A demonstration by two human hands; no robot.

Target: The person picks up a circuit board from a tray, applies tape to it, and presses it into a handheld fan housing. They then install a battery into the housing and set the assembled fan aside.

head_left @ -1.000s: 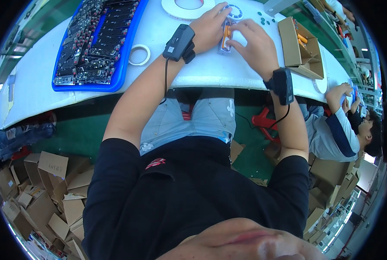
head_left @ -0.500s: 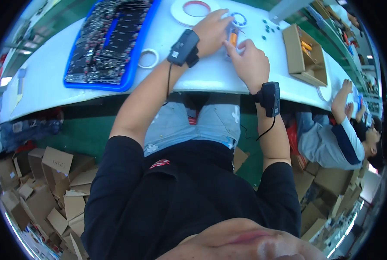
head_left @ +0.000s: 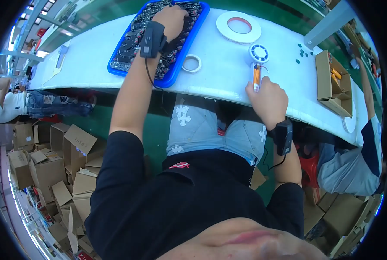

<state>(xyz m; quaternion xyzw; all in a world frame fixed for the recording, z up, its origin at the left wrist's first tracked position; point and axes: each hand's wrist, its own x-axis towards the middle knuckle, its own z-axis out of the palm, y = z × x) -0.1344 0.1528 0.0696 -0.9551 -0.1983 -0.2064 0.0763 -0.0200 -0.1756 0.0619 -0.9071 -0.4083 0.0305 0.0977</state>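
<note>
My left hand (head_left: 171,22) is over the far part of a blue tray (head_left: 171,80), its fingers curled down among small dark circuit boards (head_left: 135,47). Whatever those fingertips pinch is hidden. Near the table's front, my right hand (head_left: 269,102) is closed on the lower end of a small handheld fan (head_left: 259,53). Its round head is white and blue, and an orange battery (head_left: 256,77) shows in the opened handle. A thin wire curves beside the handle.
Two tape rolls, one large (head_left: 221,30) and one small (head_left: 197,64), lie between tray and fan. Several green pieces (head_left: 302,53) lie near a metal post (head_left: 327,26). At right stands a cardboard box (head_left: 325,82) with orange batteries. Another person's arm (head_left: 363,78) is beyond it.
My left hand has left the fan and moved left to the tray of boards. My right hand still holds the fan, now with its handle in plain sight. The whole view has shifted.
</note>
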